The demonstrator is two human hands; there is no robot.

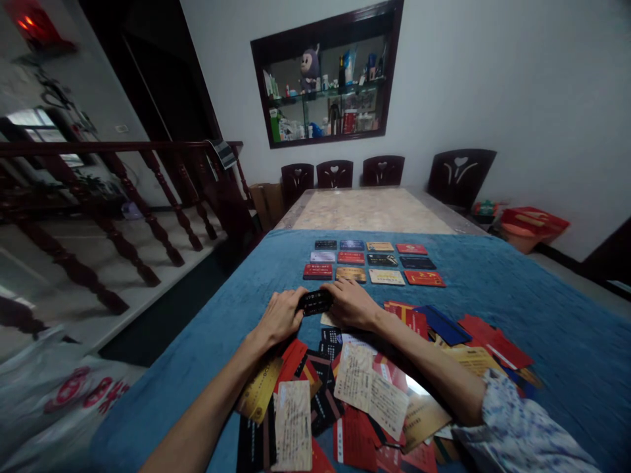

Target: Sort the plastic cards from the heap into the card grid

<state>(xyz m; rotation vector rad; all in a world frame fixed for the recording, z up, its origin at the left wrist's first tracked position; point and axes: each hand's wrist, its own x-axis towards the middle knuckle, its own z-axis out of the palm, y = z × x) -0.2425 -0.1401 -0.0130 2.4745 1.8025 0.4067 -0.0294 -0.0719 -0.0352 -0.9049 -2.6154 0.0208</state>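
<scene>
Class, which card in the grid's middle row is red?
Second from left: the red card, unlike the lilac card, black card and dark-blue card.

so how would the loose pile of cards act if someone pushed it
The loose pile of cards would probably spread rather than move as one, since its cards overlap at odd angles. Each card looks thin, so likely light. The glare on one hints at a slippery surface.

Single head-worn view, facing forward and down along blue cloth (266,276); card pile (352,378) near, wall niche (328,27) far.
</scene>
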